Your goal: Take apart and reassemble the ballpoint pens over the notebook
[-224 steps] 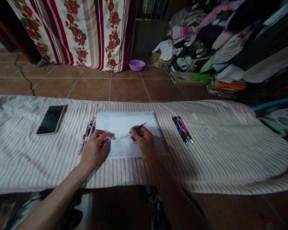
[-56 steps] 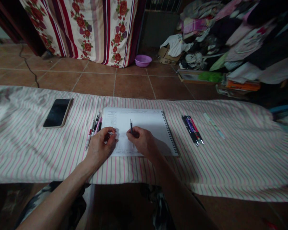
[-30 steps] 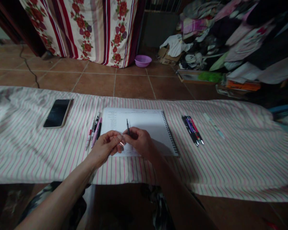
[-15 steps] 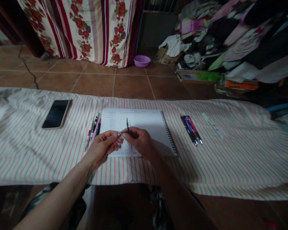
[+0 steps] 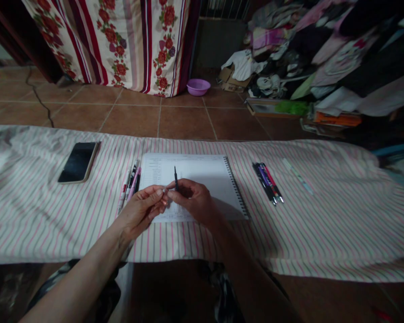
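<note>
My left hand (image 5: 139, 213) and my right hand (image 5: 191, 202) meet fingertip to fingertip just above the near edge of a white spiral notebook (image 5: 205, 172). The right hand pinches a thin dark pen (image 5: 176, 178) that points up and away. The left hand's fingers are closed on a small piece at the pen's lower end; I cannot make out what it is. The notebook lies on a pink-and-grey striped cloth (image 5: 323, 215) that covers a low table.
A dark phone (image 5: 78, 162) lies at the left of the cloth. Several pens (image 5: 129, 186) lie left of the notebook, another bunch of pens (image 5: 267, 181) lies to its right, and a pale pen (image 5: 298, 176) lies farther right. A tiled floor, a purple bowl (image 5: 198, 86) and heaped clothes lie beyond.
Both hands have lifted from the page and come together; the pen has swung from lying low over the paper to upright. The left hand now pinches its lower end.
</note>
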`<state>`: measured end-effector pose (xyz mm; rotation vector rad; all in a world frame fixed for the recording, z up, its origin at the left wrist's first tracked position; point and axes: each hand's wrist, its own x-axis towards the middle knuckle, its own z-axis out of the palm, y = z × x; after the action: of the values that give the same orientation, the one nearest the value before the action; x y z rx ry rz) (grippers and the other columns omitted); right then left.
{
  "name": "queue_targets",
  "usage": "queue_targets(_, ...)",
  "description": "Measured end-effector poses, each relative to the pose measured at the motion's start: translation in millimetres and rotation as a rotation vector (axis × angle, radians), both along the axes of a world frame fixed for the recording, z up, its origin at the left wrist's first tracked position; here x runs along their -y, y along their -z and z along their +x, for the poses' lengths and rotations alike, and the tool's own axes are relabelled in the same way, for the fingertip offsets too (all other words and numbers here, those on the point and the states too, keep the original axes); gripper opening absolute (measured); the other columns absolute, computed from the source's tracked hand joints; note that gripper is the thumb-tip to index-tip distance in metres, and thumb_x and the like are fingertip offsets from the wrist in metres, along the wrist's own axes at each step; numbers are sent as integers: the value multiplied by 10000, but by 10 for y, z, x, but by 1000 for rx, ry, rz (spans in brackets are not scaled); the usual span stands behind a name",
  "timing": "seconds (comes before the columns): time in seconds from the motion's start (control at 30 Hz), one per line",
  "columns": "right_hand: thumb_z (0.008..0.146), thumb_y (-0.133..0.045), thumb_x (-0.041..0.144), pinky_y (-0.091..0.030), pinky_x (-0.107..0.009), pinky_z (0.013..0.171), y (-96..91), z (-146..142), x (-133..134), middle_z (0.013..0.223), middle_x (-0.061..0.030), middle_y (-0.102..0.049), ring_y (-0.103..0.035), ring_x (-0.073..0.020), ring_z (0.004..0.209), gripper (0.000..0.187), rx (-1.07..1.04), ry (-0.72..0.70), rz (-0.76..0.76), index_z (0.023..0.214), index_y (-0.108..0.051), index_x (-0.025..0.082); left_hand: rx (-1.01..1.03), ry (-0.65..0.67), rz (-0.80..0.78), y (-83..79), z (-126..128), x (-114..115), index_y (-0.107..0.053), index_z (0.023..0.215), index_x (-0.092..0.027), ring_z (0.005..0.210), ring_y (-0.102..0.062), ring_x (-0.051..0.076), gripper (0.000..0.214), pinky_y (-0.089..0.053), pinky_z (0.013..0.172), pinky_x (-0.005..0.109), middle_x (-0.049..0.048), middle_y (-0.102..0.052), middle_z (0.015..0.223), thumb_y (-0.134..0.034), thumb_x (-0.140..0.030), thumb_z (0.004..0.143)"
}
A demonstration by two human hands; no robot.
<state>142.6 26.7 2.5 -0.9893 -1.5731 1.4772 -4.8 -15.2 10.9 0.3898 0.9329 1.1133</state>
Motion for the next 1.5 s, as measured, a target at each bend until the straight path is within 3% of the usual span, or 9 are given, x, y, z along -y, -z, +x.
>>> queue_targets(0.67, 705, -595, 255, -387, -191, 503, -37, 13, 9, 597, 34, -551, -486, -74, 528, 134, 76, 29, 61, 808, -628, 176, -63, 23, 53, 3, 7, -1, -650, 792, -110, 533, -524, 52, 149, -396, 461, 129, 27, -622, 655, -702, -179, 670)
queue_targets(0.87, 718, -587, 286, -395, -199, 523, -12, 21, -9, 641, 28, -567, -499, -79, 558, 136, -4, 21, -10, 803, -606, 182, -62, 2, 34, -13, 0, -7, -654, 776, -104, 529, -525, 49, 148, -391, 454, 121, 26, -620, 649, -712, -172, 657)
queue_targets(1.13, 695, -611, 350, -364, -188, 449, -57, 44, -58, 515, 57, -494, -443, -59, 450, 200, -11, 132, -159, 753, -591, 160, -64, 2, 51, 1, 0, -5, -655, 766, -104, 491, -500, 37, 149, -305, 380, 106, 26, -620, 639, -710, -194, 660)
queue_targets(1.5, 645, -677, 375, -410, -187, 457, -59, 42, -65, 629, 18, -580, -507, -58, 506, 257, -184, 223, -337, 740, -614, 144, -96, -17, 18, -22, 15, -4, -652, 775, -95, 489, -532, 45, 176, -373, 426, 113, 27, -627, 630, -725, -175, 635)
